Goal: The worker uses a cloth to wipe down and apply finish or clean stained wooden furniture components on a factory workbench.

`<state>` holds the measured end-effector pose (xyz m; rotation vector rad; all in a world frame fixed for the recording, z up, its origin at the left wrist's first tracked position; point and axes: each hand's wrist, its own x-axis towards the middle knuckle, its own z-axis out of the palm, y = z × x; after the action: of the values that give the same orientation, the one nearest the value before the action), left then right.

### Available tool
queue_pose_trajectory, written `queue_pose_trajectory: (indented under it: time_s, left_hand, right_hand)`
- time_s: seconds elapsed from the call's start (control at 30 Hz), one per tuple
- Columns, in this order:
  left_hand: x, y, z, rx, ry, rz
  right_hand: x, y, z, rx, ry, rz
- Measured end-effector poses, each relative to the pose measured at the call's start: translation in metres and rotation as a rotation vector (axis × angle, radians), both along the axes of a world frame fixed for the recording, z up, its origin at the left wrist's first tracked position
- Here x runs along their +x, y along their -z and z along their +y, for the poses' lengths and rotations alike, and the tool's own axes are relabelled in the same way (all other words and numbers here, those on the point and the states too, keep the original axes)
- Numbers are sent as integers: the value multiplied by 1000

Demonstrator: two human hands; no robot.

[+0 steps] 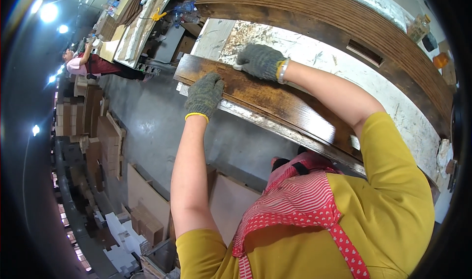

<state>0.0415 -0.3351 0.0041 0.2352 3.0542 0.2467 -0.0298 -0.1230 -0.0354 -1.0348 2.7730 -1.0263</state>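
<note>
A long dark brown stained wooden board (285, 99) with a glossy face lies along the near edge of a white, stained workbench (295, 45). My left hand (204, 94), in a grey-green knit glove with a yellow cuff, grips the board's near edge close to its left end. My right hand (260, 61), gloved alike, rests at the board's far edge with its fingers curled. Something small and pale (238, 67) shows at its fingertips; whether this is a held piece or the glove's tip is unclear.
Behind the board, a long grooved brown panel (314, 16) with a rectangular slot spans the bench. A bottle (418, 28) stands at the far right. Across the grey floor (147, 126), a person in a dark red apron (98, 64) works at another table. Stacked cartons (71, 117) fill the left.
</note>
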Motion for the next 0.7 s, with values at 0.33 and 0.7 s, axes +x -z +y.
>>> queue_pose_trajectory:
  time_s: [0.33, 0.7]
  left_hand:
    - [-5, 13, -16, -86, 63, 37]
    - [23, 36, 72, -49, 45, 98]
  right_hand:
    - [64, -49, 134, 394, -120, -346]
    - [55, -5, 90, 88, -8, -149]
